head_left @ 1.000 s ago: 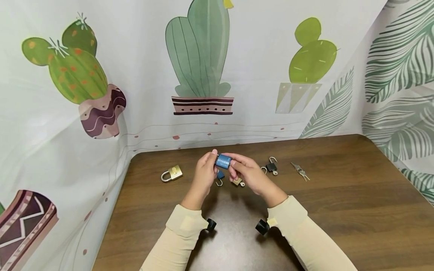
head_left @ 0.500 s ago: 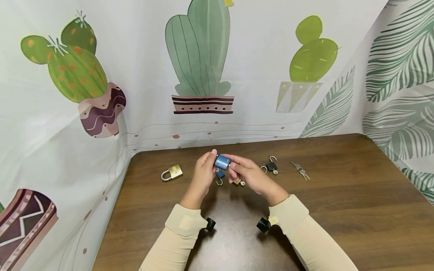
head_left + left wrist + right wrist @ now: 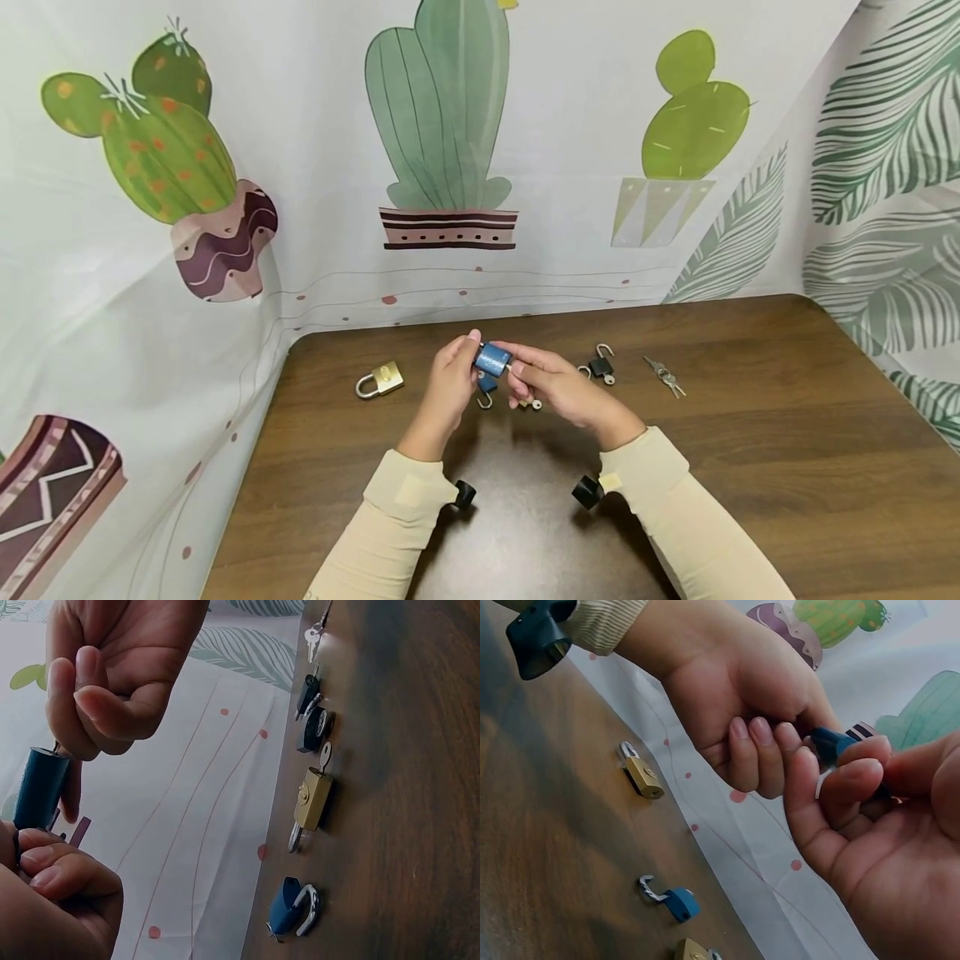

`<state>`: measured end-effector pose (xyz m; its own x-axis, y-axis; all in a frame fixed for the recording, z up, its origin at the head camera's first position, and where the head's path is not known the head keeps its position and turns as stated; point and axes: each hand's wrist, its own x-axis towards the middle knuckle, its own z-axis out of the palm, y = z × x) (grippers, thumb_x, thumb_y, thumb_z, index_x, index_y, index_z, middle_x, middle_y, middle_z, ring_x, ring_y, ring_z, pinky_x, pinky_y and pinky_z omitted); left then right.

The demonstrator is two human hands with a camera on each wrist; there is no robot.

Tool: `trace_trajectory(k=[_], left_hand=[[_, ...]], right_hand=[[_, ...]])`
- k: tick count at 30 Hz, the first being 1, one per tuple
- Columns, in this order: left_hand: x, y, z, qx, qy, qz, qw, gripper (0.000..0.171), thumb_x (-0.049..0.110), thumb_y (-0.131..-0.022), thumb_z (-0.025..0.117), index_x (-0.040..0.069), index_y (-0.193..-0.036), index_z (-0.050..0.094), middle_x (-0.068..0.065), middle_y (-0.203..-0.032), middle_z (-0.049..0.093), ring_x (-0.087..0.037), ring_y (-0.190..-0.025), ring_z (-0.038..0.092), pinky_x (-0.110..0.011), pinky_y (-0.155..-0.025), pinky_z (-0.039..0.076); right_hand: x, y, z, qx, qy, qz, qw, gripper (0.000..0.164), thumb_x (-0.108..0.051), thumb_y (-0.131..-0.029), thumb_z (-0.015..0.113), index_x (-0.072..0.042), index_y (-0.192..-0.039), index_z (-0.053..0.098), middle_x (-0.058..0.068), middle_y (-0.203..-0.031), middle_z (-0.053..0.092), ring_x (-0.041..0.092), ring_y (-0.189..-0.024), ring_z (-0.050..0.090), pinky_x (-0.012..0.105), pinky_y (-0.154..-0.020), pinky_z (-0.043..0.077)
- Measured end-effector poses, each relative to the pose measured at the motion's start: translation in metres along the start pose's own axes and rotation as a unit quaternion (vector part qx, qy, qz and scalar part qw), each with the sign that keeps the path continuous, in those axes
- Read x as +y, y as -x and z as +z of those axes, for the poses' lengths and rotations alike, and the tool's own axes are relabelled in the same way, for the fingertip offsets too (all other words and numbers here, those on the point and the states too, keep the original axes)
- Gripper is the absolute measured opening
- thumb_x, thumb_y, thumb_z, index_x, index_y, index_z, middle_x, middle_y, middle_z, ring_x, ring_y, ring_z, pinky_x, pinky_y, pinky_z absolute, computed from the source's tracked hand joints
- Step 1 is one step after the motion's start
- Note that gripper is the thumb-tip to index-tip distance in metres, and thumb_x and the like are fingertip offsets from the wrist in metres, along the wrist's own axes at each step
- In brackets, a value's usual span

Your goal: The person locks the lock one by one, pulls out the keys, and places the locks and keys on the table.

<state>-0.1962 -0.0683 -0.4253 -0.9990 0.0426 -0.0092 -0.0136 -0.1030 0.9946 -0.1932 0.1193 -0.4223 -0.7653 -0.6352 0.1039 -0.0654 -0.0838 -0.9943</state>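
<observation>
Above the table, my left hand [image 3: 444, 387] grips a blue padlock [image 3: 492, 359] by its shackle end, thumb on top. At the padlock's other end, my right hand [image 3: 566, 387] pinches a key [image 3: 56, 747] between thumb and forefinger. Only a thin bit of the key shows between the fingers and the padlock body. The right hand's other fingers are curled inward. In the right wrist view the fingers cover most of the padlock [image 3: 830, 744]. Below the hands lies a smaller blue padlock [image 3: 285, 906] with its shackle open.
A large brass padlock [image 3: 387, 378] lies left. Near the right hand are a brass padlock with a key [image 3: 313, 799], a dark round-faced padlock [image 3: 313, 733] and an open black padlock [image 3: 600, 367]. Farther right lies a bunch of keys [image 3: 664, 377]. A printed cloth [image 3: 570, 283] hangs behind the table.
The right wrist and forearm have shifted slightly right, and a sliver of key now shows between the right fingertips and the padlock. The left hand keeps its grip.
</observation>
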Motion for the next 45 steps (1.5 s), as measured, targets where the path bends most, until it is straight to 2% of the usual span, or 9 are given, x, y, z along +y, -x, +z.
trace_trajectory(k=[7, 13, 17, 25, 29, 35, 40, 45], left_hand=[[-0.003, -0.001, 0.001, -0.001, -0.019, 0.003, 0.9998, 0.040, 0.034, -0.108, 0.047, 0.011, -0.075, 0.049, 0.009, -0.053, 0.034, -0.005, -0.045, 0.028, -0.021, -0.043, 0.022], [-0.003, 0.000, 0.002, 0.010, -0.023, 0.002, 0.9997, 0.041, 0.034, -0.107, 0.048, 0.011, -0.073, 0.049, 0.009, -0.053, 0.034, -0.005, -0.045, 0.029, -0.021, -0.043, 0.023], [-0.003, 0.000, 0.001, 0.006, -0.026, -0.001, 0.9996, 0.042, 0.035, -0.107, 0.048, 0.012, -0.072, 0.048, 0.009, -0.053, 0.034, -0.005, -0.046, 0.030, -0.020, -0.044, 0.024], [-0.005, -0.003, -0.007, 0.009, 0.015, -0.009, 0.9998, 0.042, 0.034, -0.108, 0.046, 0.012, -0.072, 0.047, 0.009, -0.052, 0.034, -0.007, -0.045, 0.028, -0.020, -0.043, 0.022], [-0.003, -0.004, -0.008, 0.006, 0.021, -0.012, 0.9997, 0.042, 0.037, -0.108, 0.046, 0.012, -0.074, 0.048, 0.009, -0.053, 0.035, -0.007, -0.045, 0.028, -0.020, -0.044, 0.023], [0.001, -0.005, -0.014, 0.023, 0.019, -0.019, 0.9994, 0.039, 0.037, -0.108, 0.045, 0.012, -0.079, 0.052, 0.006, -0.058, 0.038, -0.005, -0.047, 0.030, -0.019, -0.045, 0.024], [0.005, -0.007, -0.022, 0.036, 0.023, -0.020, 0.9989, 0.038, 0.036, -0.108, 0.045, 0.012, -0.080, 0.052, 0.005, -0.063, 0.040, -0.005, -0.051, 0.033, -0.018, -0.046, 0.025], [0.007, -0.011, -0.033, 0.052, 0.030, -0.026, 0.9979, 0.039, 0.035, -0.108, 0.044, 0.012, -0.077, 0.049, 0.005, -0.065, 0.041, -0.004, -0.053, 0.035, -0.018, -0.047, 0.026]], right_hand=[[-0.002, 0.004, -0.004, -0.024, -0.014, 0.020, 0.999, 0.050, -0.009, -0.108, 0.035, -0.002, -0.157, 0.028, 0.003, -0.079, 0.043, 0.011, -0.069, 0.045, 0.031, -0.079, 0.056], [-0.002, 0.005, -0.006, -0.045, -0.009, 0.025, 0.999, 0.052, -0.013, -0.109, 0.037, -0.005, -0.159, 0.025, 0.002, -0.080, 0.043, 0.011, -0.070, 0.043, 0.032, -0.081, 0.056], [-0.002, 0.007, -0.009, -0.056, -0.007, 0.030, 0.998, 0.053, -0.012, -0.108, 0.036, -0.006, -0.159, 0.024, 0.001, -0.080, 0.043, 0.011, -0.070, 0.043, 0.034, -0.083, 0.055], [-0.002, 0.009, -0.012, -0.064, 0.000, 0.038, 0.997, 0.056, -0.009, -0.106, 0.034, -0.011, -0.161, 0.023, 0.000, -0.077, 0.043, 0.012, -0.071, 0.045, 0.038, -0.088, 0.056], [-0.005, 0.008, -0.012, -0.045, 0.003, 0.026, 0.999, 0.055, -0.006, -0.105, 0.034, -0.007, -0.159, 0.025, 0.002, -0.077, 0.047, 0.013, -0.071, 0.048, 0.035, -0.082, 0.056], [-0.006, 0.006, -0.018, 0.020, 0.035, 0.032, 0.999, 0.047, -0.007, -0.107, 0.036, -0.012, -0.154, 0.036, 0.007, -0.082, 0.059, 0.014, -0.071, 0.055, 0.027, -0.067, 0.050], [-0.008, 0.008, -0.028, 0.068, 0.037, 0.035, 0.996, 0.040, -0.009, -0.107, 0.039, -0.004, -0.147, 0.039, 0.008, -0.089, 0.065, 0.013, -0.070, 0.058, 0.027, -0.070, 0.053], [-0.009, 0.011, -0.039, 0.113, 0.034, 0.047, 0.992, 0.024, -0.009, -0.107, 0.040, 0.001, -0.129, 0.042, 0.004, -0.090, 0.068, 0.012, -0.068, 0.060, 0.027, -0.071, 0.053]])
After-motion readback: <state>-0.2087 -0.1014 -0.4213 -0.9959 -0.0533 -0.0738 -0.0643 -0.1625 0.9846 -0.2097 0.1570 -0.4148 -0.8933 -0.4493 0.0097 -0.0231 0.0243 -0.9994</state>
